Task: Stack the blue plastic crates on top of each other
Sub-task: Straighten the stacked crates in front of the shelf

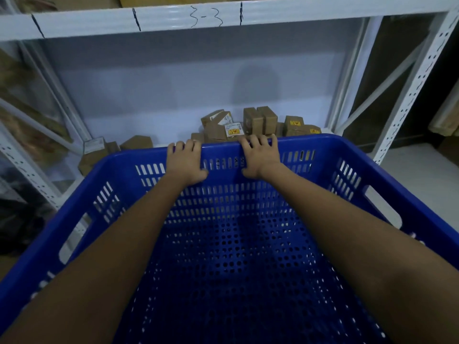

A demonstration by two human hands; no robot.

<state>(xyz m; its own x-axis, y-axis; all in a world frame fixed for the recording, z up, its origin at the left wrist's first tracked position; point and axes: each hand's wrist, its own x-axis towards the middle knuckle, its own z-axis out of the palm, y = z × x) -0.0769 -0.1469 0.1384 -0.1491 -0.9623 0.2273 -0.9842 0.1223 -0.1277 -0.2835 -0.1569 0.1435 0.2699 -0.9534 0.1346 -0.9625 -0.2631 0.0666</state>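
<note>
Head view. A person reaches both arms across a large blue plastic crate (248, 256) and takes hold of its far rim. The left hand (185, 163) and the right hand (260, 156) sit near each other at the middle of that rim; the fingers (252, 142) of each are hooked over the top edge and clamped on the crate, thumbs lying against the inner wall. The crate fills the lower frame directly before the person, its far wall just in front of a white metal shelf unit (223, 18) marked "3-3", on whose lower shelf lie small cardboard boxes (258, 122). What the crate rests on, and whether a second crate lies under it, cannot be told. The crate appears empty, so it is probably light for its bulk; the perforated walls and floor look stiff, with some flex likely along the long sides. The smooth rim may slip under a one-sided pull. The cut-out handles (74, 239) on the two side walls would likely give a more balanced grasp for lifting
</note>
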